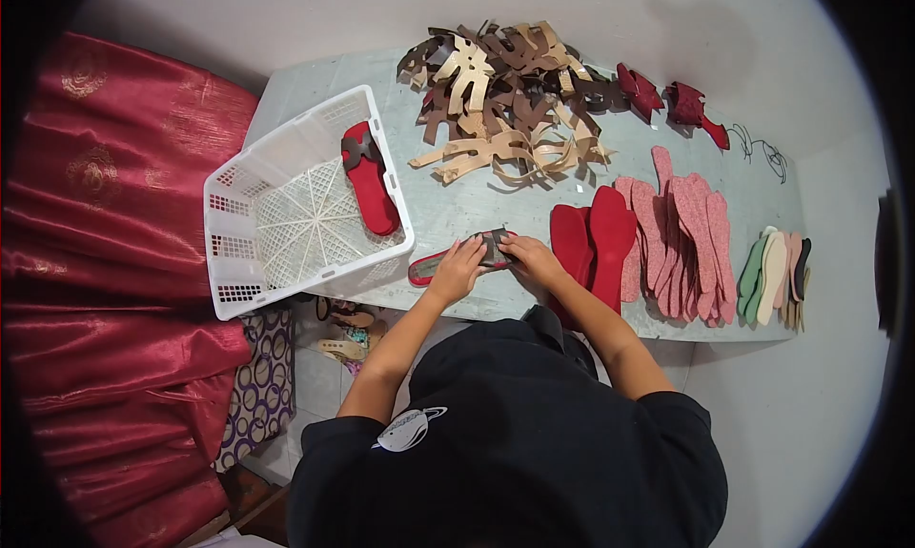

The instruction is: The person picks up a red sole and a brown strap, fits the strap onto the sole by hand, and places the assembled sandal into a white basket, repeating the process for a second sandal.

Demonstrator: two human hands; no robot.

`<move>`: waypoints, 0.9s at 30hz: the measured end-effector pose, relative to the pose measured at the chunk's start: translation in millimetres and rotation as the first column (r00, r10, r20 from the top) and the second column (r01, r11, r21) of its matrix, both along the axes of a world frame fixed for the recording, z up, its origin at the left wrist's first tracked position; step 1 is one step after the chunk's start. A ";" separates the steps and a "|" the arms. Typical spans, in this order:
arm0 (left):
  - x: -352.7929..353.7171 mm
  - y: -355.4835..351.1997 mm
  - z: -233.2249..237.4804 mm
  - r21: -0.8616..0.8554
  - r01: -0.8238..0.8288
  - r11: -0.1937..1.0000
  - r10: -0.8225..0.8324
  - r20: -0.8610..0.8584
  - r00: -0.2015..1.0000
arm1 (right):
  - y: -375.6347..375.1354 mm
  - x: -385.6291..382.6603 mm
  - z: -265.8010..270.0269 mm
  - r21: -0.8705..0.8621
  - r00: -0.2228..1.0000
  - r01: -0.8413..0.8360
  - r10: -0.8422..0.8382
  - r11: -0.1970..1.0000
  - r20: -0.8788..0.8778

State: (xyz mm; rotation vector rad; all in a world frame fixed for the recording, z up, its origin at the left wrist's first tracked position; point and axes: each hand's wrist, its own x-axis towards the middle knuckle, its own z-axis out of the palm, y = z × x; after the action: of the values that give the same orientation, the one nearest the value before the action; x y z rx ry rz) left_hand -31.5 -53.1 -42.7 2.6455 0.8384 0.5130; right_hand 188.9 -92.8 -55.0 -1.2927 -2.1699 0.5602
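A sandal sole (429, 266) with a red rim and a dark strap (494, 250) lies near the table's front edge. My left hand (461, 265) rests on the middle of it, fingers pressed together beside the strap. On the other side of the strap, my right hand (532, 258) grips the sandal's right end. Red soles (607, 238) lie just right of my right hand. A finished-looking red sandal with a dark strap (372, 191) sits inside the white basket (276, 294) on the left.
Brown and beige strap pieces (510, 100) are heaped at the back. Dark red pieces (684, 105) and a thin cord (762, 152) lie at the back right. Pink soles (681, 248) and smaller multicoloured soles (770, 276) stand farther right. A red curtain (124, 262) hangs left.
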 end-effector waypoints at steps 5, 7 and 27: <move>-2.3 16.8 10.7 -0.151 -0.001 0.988 0.018 0.107 0.994 | 13.0 -10.6 19.7 0.001 0.984 0.172 -0.172 0.985 0.048; -2.5 18.1 14.5 -0.160 0.012 0.987 0.010 0.137 0.990 | 15.1 -12.2 19.5 0.037 0.981 0.176 -0.178 0.984 0.080; 24.2 43.6 59.1 -0.494 -0.153 0.856 0.325 0.285 0.902 | 29.2 -8.7 76.2 -0.423 0.771 0.144 -0.369 0.895 -0.518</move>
State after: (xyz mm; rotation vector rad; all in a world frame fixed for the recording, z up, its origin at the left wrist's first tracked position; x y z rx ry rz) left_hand -7.2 -9.4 16.4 1.9422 1.0314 0.7312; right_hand 180.1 -63.6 21.2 -1.3438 -1.3782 1.1153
